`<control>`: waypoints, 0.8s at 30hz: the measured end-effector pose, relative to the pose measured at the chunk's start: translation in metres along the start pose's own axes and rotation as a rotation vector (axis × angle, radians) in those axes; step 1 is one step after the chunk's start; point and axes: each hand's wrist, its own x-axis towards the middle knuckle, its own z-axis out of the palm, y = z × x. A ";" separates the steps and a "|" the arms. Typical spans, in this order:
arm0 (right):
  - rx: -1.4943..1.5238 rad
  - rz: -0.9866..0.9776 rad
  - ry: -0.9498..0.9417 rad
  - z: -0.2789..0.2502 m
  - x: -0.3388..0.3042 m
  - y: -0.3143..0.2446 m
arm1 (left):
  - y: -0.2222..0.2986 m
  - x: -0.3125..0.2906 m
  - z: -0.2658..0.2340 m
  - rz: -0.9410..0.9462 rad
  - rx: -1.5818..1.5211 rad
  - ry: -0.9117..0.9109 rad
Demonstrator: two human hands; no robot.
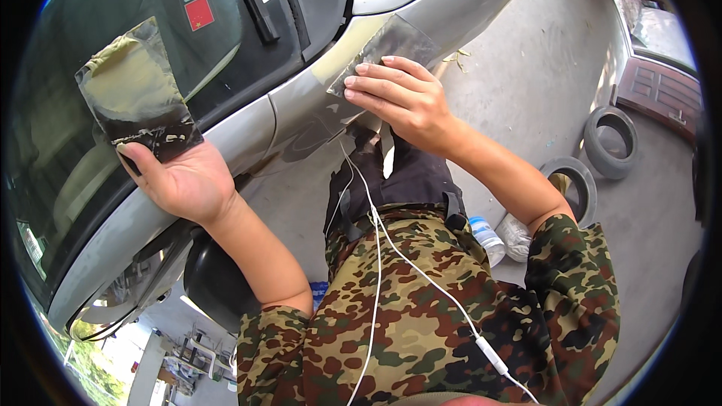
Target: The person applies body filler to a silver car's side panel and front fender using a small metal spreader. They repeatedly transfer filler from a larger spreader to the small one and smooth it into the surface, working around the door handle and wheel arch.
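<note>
My left hand (189,182) is closed on the lower edge of a thin dark plate (143,122), its thumb on top. Pale yellowish putty (129,75) coats the plate's upper part. My right hand (406,101) presses a thin, flat, dark see-through spreader (406,43) against the silver car's front fender (289,109), fingers laid over its near edge. A pale yellowish patch of putty (347,46) shows on the fender beside the spreader. Duller grey patches mark the fender below it. The spreader hides part of the panel.
The car's windshield (90,143) with its wiper (252,0) lies to the left, and a black side mirror (214,274) juts out below. Two tires (611,143) rest on the concrete floor at right, near a clear plastic tub (487,242). A white earphone cord (421,274) hangs down my front.
</note>
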 end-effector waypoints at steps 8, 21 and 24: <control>-0.101 -0.011 0.125 -0.038 -0.006 0.031 | 0.003 -0.015 0.026 -0.011 0.000 -0.021; -0.188 0.063 0.189 -0.020 0.003 0.046 | 0.000 -0.007 0.025 0.011 0.011 -0.018; -0.233 0.130 0.216 -0.026 0.001 0.039 | 0.000 -0.011 0.032 0.011 0.008 -0.012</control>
